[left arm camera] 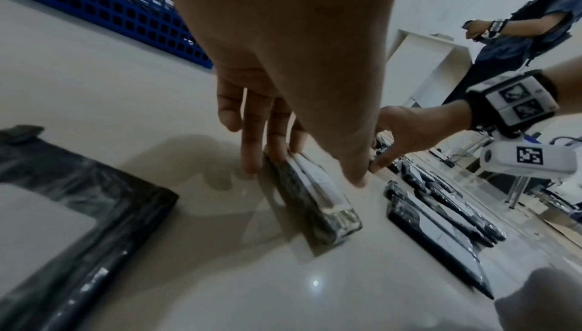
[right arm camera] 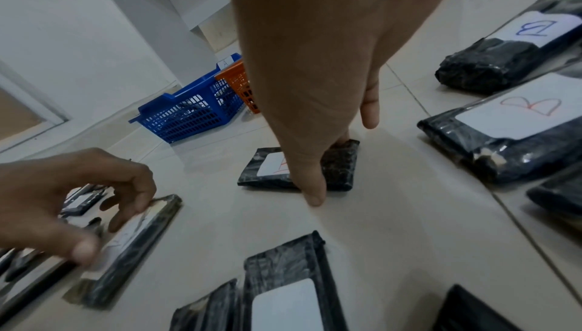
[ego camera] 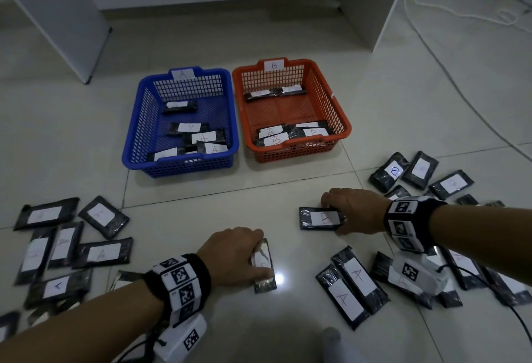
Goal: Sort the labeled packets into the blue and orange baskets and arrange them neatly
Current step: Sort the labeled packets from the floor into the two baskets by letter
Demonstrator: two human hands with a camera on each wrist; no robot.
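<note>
Black packet B is gripped by the right hand; nearer than it, the left hand grips another packet.

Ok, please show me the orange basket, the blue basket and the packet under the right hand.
orange basket (ego camera: pixel 344 120): head view, right wall.
blue basket (ego camera: pixel 135 132): head view, left wall.
B-labelled packet (ego camera: pixel 324 217): head view, white label.

Two baskets ahead on floor, side by side: basket A left, basket B right, packets inside both. Loose packets at my far left and right. My left hand on packet before me; right hand on B packet farther right
</note>
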